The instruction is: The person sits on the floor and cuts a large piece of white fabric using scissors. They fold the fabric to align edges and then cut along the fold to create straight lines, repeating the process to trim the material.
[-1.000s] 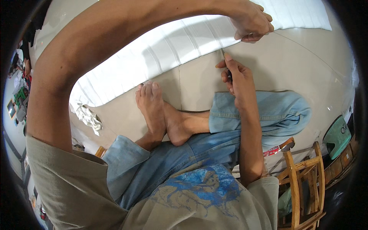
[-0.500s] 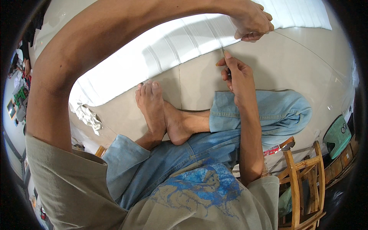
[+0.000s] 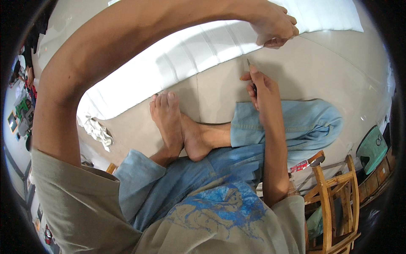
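Observation:
A long white padded fabric with parallel stitched lines (image 3: 194, 47) lies across the floor in front of me. My left hand (image 3: 279, 29) is at its near edge toward the upper right, fingers curled and pressed on something I cannot make out. My right hand (image 3: 264, 86) is closed on a small pointed tool (image 3: 249, 62) with a dark handle and thin metal tip, held just short of the fabric's edge, not touching it. My bare feet (image 3: 167, 118) are crossed below the fabric.
A crumpled white cloth (image 3: 95, 131) lies on the tiled floor (image 3: 334, 72) at left. A wooden stool-like frame (image 3: 327, 199) and a green plastic object (image 3: 370, 148) are at lower right. Assorted clutter (image 3: 23, 106) lines the far left.
My right hand with the tool has drawn slightly back from the fabric's edge, toward me. My left hand has shifted a little left and down along the edge.

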Action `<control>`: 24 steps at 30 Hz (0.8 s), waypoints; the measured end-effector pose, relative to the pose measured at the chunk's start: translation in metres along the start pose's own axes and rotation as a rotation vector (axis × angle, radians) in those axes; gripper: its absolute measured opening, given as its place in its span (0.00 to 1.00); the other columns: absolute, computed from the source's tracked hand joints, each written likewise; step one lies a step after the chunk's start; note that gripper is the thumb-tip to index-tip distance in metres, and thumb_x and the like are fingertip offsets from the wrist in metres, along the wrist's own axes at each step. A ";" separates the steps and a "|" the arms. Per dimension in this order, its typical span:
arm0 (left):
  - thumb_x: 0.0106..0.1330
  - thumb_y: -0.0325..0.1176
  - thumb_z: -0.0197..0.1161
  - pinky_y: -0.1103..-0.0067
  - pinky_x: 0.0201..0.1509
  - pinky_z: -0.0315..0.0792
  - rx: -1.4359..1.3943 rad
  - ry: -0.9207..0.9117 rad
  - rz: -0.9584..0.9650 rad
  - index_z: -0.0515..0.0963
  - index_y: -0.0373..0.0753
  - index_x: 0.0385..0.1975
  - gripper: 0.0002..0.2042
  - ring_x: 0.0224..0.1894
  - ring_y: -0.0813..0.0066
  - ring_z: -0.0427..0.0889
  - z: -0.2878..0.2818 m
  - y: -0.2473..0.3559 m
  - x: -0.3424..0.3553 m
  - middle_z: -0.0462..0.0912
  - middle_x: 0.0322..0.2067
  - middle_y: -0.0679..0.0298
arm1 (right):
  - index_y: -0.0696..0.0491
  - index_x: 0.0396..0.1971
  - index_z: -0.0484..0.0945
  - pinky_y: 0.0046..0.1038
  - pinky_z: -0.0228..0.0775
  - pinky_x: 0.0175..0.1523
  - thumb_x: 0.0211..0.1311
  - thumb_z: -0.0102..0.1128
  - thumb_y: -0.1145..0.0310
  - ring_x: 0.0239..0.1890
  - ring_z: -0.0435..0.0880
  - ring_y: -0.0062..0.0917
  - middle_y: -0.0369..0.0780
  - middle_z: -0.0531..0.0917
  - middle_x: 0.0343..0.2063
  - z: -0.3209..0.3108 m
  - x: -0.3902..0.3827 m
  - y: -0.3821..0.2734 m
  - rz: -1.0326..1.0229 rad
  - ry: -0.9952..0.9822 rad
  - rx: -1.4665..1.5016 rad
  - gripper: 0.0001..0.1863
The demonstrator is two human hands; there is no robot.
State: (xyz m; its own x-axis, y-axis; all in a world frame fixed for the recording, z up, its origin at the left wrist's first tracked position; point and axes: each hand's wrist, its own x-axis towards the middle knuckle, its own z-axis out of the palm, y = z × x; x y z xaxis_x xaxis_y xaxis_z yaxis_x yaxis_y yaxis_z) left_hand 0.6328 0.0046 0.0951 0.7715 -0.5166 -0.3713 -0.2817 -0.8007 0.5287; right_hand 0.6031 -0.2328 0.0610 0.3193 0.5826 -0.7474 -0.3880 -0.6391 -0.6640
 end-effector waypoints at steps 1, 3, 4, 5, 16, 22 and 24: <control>0.63 0.31 0.66 0.62 0.75 0.62 -0.002 0.035 0.019 0.75 0.35 0.62 0.25 0.72 0.54 0.65 0.001 -0.001 -0.006 0.69 0.69 0.50 | 0.54 0.34 0.82 0.16 0.44 0.16 0.76 0.56 0.45 0.13 0.56 0.06 0.26 0.66 0.15 -0.002 -0.005 0.000 0.010 0.012 0.036 0.24; 0.63 0.31 0.66 0.62 0.75 0.61 -0.011 0.259 0.038 0.75 0.36 0.62 0.25 0.73 0.54 0.64 0.020 0.000 -0.027 0.69 0.69 0.50 | 0.54 0.36 0.81 0.15 0.48 0.19 0.76 0.56 0.46 0.15 0.59 0.07 0.26 0.65 0.17 -0.008 -0.008 0.006 -0.124 0.160 0.016 0.24; 0.64 0.31 0.65 0.62 0.75 0.61 -0.014 0.412 0.041 0.76 0.36 0.62 0.25 0.74 0.54 0.63 0.040 -0.001 -0.038 0.69 0.69 0.51 | 0.54 0.37 0.81 0.15 0.51 0.20 0.76 0.57 0.46 0.17 0.61 0.08 0.26 0.65 0.18 -0.010 -0.007 0.009 -0.187 0.233 0.013 0.23; 0.64 0.31 0.65 0.62 0.75 0.61 -0.014 0.560 0.038 0.76 0.37 0.62 0.24 0.74 0.54 0.62 0.058 -0.002 -0.050 0.69 0.69 0.52 | 0.57 0.39 0.81 0.17 0.55 0.24 0.74 0.59 0.48 0.20 0.66 0.11 0.28 0.69 0.20 -0.010 -0.003 0.000 -0.275 0.262 -0.074 0.23; 0.77 0.64 0.40 0.53 0.83 0.31 0.199 0.720 -0.972 0.47 0.53 0.80 0.37 0.82 0.58 0.37 0.237 0.012 -0.200 0.41 0.81 0.60 | 0.67 0.62 0.69 0.42 0.76 0.61 0.70 0.64 0.60 0.50 0.84 0.48 0.56 0.81 0.52 -0.009 0.096 -0.074 -0.864 0.447 -0.954 0.30; 0.79 0.55 0.45 0.54 0.84 0.33 0.243 0.964 -0.853 0.51 0.55 0.79 0.32 0.82 0.61 0.39 0.193 -0.021 -0.122 0.43 0.81 0.64 | 0.65 0.59 0.75 0.43 0.75 0.59 0.73 0.59 0.54 0.52 0.85 0.41 0.58 0.84 0.49 -0.078 0.131 -0.108 -0.860 0.534 -0.955 0.29; 0.78 0.44 0.52 0.55 0.84 0.40 0.208 0.937 -0.760 0.56 0.55 0.78 0.29 0.81 0.61 0.45 0.166 -0.019 -0.101 0.48 0.80 0.65 | 0.63 0.53 0.78 0.36 0.77 0.48 0.75 0.55 0.50 0.43 0.86 0.34 0.52 0.86 0.40 -0.096 0.124 -0.118 -0.824 0.540 -0.854 0.28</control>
State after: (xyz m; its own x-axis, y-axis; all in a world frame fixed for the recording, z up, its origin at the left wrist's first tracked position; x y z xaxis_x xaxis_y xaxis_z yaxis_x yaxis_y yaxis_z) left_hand 0.4657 0.0216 -0.0042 0.8674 0.4527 0.2064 0.3996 -0.8810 0.2533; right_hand 0.7716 -0.1338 0.0448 0.5812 0.8074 0.1019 0.6923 -0.4247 -0.5835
